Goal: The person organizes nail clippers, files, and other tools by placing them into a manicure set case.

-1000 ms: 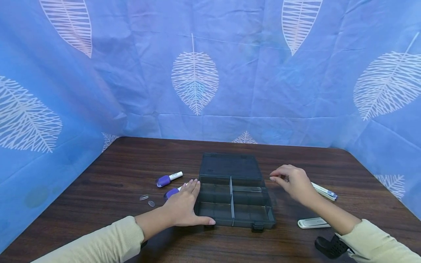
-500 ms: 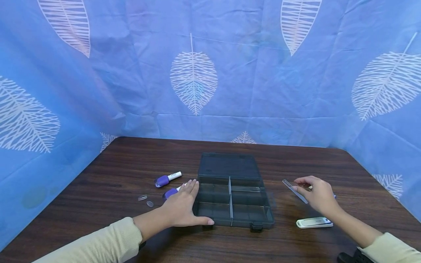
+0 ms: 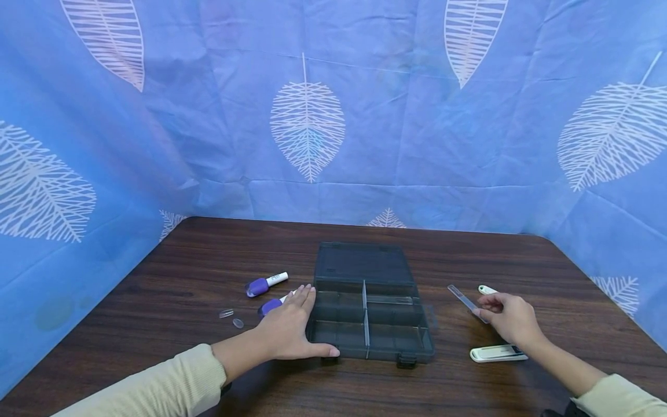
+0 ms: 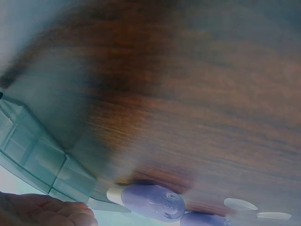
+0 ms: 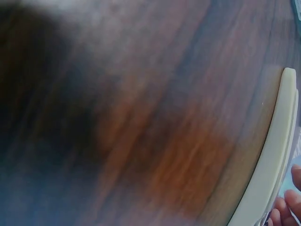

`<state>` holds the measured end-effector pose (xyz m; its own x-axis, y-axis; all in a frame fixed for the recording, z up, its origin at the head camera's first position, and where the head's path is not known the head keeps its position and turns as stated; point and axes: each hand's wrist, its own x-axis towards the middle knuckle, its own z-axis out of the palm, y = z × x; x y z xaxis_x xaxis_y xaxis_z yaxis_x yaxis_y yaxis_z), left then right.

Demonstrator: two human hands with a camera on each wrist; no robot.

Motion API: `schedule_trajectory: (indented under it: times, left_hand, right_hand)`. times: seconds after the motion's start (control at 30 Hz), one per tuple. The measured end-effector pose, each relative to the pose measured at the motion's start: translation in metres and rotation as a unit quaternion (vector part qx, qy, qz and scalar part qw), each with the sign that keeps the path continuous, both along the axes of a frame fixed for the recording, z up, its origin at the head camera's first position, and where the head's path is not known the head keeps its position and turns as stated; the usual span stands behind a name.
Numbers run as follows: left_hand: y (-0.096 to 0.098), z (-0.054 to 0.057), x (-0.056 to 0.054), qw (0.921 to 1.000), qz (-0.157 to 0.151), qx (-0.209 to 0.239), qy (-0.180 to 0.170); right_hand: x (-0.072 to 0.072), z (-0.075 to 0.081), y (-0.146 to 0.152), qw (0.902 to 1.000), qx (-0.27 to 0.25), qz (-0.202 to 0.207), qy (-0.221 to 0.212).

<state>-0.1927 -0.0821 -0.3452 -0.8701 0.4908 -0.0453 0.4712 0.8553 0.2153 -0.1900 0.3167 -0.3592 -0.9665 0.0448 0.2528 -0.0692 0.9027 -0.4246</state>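
Note:
My left hand rests along the left side of a dark see-through compartment box, its fingers fairly straight and the thumb at the front edge. The box lid lies back and clear dividers stand inside. With thumb and fingertips, my right hand pinches the near end of a clear plastic strip that lies on the table. Behind that hand shows the tip of a slim white tool, mostly hidden. A second white tool with a slot lies nearer me, by the right wrist.
Two purple nail polish bottles with white caps lie left of the box, one partly hidden by my left hand. Small clear nail tips lie farther left. The brown wooden table ends against a blue cloth backdrop.
My right hand has moved right and down from beside the box to the clear strip's near end. The strip, hidden at first, now shows. My left hand stays at the box.

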Motion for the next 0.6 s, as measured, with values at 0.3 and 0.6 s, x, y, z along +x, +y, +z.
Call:
schedule_trajectory:
  times: [0.3, 0.6]
  left_hand:
    - [-0.0003, -0.0009, 0.0011, 1.0000, 0.003, 0.001, -0.001]
    - [0.0001, -0.0011, 0.0009, 1.0000, 0.005, 0.002, -0.007]
  right_hand:
    - [-0.0048, 0.0024, 0.0052, 0.9965, -0.014, -0.018, -0.080]
    - [-0.0083, 0.0022, 0.0020, 0.9937, -0.010, -0.029, -0.108]
